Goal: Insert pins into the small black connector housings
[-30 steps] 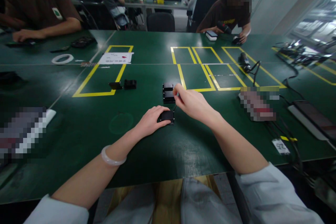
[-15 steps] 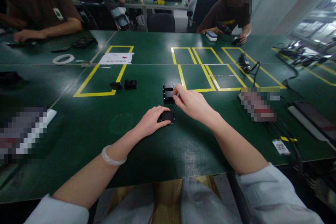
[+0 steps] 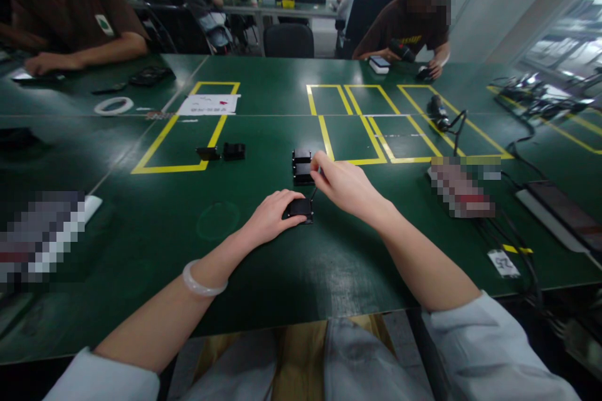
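Thumb and fingers of my left hand (image 3: 276,215) grip a small black block (image 3: 300,207) that rests on the green table (image 3: 263,282). My right hand (image 3: 336,182) is closed in a pinch on a thin dark tool (image 3: 313,193), whose lower end meets the right edge of that block. Just beyond the held block, two more black blocks (image 3: 301,156) sit one behind the other, the nearer one partly hidden by my right fingertips. Two further black pieces (image 3: 234,151) lie to the left, near a yellow tape outline.
Yellow tape outlines (image 3: 169,168) mark the table. A paper sheet (image 3: 209,104) and a white ring (image 3: 113,106) lie at the left. Blurred devices with cables (image 3: 463,191) and a black object on a stand (image 3: 439,114) are at the right. People sit across the table.
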`<state>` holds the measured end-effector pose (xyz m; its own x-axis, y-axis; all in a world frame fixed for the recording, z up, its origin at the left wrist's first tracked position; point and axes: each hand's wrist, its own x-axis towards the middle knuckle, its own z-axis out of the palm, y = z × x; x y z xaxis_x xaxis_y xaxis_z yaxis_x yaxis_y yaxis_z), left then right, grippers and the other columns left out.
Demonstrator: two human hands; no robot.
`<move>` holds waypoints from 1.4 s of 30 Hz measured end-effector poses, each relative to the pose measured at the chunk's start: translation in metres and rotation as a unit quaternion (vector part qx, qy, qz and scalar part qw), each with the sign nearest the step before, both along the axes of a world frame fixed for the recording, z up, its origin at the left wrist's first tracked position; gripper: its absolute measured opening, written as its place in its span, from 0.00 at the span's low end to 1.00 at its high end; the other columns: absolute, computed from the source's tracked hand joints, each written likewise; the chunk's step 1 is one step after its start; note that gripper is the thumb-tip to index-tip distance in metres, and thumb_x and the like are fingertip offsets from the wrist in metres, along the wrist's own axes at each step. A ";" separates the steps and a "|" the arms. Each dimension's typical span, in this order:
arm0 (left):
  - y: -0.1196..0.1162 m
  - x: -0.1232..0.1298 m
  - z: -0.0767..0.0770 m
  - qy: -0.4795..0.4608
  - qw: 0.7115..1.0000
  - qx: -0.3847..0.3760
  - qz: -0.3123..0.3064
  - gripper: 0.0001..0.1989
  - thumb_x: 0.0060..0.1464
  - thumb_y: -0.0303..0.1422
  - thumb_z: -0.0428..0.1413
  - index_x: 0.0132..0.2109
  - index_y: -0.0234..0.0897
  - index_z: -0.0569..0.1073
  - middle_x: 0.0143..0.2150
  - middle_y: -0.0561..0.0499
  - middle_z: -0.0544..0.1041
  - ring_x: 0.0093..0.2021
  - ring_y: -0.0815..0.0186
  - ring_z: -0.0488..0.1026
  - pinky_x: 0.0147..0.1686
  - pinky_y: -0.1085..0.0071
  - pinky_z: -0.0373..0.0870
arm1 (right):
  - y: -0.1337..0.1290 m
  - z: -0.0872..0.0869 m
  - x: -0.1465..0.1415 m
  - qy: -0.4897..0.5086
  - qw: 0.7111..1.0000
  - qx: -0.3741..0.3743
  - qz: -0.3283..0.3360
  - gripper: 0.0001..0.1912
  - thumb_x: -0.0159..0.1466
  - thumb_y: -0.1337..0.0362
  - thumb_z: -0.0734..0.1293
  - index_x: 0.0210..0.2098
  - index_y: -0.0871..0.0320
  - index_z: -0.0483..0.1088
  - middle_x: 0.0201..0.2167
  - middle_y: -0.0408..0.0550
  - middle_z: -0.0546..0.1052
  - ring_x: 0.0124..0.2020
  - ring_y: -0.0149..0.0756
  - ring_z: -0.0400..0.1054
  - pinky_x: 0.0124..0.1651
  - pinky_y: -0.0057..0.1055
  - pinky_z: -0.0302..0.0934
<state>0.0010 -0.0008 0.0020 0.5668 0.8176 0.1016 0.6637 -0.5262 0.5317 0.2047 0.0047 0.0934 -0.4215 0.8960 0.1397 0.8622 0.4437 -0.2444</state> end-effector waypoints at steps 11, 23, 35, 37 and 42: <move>0.001 0.000 0.001 -0.004 1.000 -0.003 0.000 0.19 0.60 0.45 0.55 0.53 0.40 0.69 0.51 0.47 0.75 0.51 0.53 0.70 0.50 0.58 0.67 | -0.001 0.001 0.001 0.001 1.000 0.001 0.006 0.13 0.71 0.60 0.53 0.48 0.57 0.64 0.33 0.47 0.78 0.30 0.34 0.68 0.30 0.29 0.45; 0.001 0.000 0.001 0.000 1.000 -0.005 0.000 0.19 0.60 0.45 0.55 0.53 0.40 0.69 0.51 0.46 0.75 0.51 0.53 0.70 0.51 0.58 0.66 | 0.000 0.000 0.001 0.001 1.000 0.006 0.007 0.13 0.71 0.62 0.53 0.49 0.57 0.65 0.34 0.47 0.78 0.30 0.34 0.68 0.30 0.29 0.44; 0.000 0.000 0.001 -0.002 1.000 -0.008 0.001 0.19 0.60 0.46 0.55 0.53 0.41 0.69 0.51 0.46 0.75 0.51 0.53 0.70 0.51 0.57 0.66 | -0.004 0.004 -0.001 -0.022 1.000 0.007 0.007 0.13 0.71 0.61 0.53 0.48 0.56 0.65 0.34 0.47 0.79 0.31 0.35 0.70 0.30 0.30 0.45; 0.001 0.000 0.001 -0.002 1.000 -0.005 0.000 0.19 0.60 0.46 0.55 0.53 0.41 0.69 0.51 0.46 0.75 0.51 0.53 0.70 0.51 0.57 0.66 | -0.004 0.004 -0.001 -0.018 1.000 0.011 0.009 0.13 0.71 0.60 0.53 0.48 0.56 0.65 0.34 0.47 0.79 0.32 0.35 0.70 0.30 0.29 0.45; 0.000 0.000 0.001 0.002 1.000 -0.003 0.000 0.19 0.60 0.45 0.55 0.53 0.40 0.69 0.50 0.46 0.75 0.50 0.53 0.71 0.50 0.58 0.66 | -0.004 0.004 -0.001 -0.024 1.000 0.014 0.004 0.13 0.70 0.62 0.54 0.49 0.57 0.65 0.34 0.48 0.79 0.31 0.35 0.70 0.29 0.30 0.43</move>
<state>0.0010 -0.0003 0.0034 0.5669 0.8184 0.0942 0.6661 -0.5227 0.5321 0.2033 0.0005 0.0976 -0.4346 0.8891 0.1435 0.8695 0.4558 -0.1903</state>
